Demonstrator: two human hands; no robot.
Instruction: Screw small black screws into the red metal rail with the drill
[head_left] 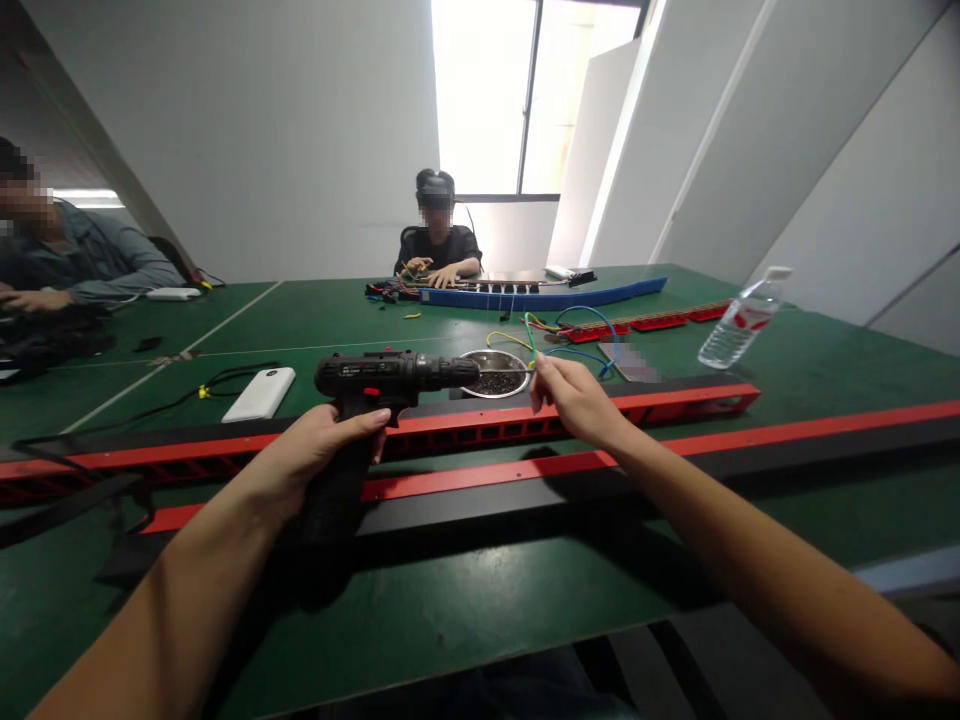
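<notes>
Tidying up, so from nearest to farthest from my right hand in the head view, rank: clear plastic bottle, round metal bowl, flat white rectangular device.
1. Round metal bowl, just left of your right hand.
2. Clear plastic bottle, right side.
3. Flat white rectangular device, left side.

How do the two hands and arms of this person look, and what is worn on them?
The left hand and right hand are ungloved. Both forearms are uncovered, with no sleeves, watch or bracelet visible.
</notes>
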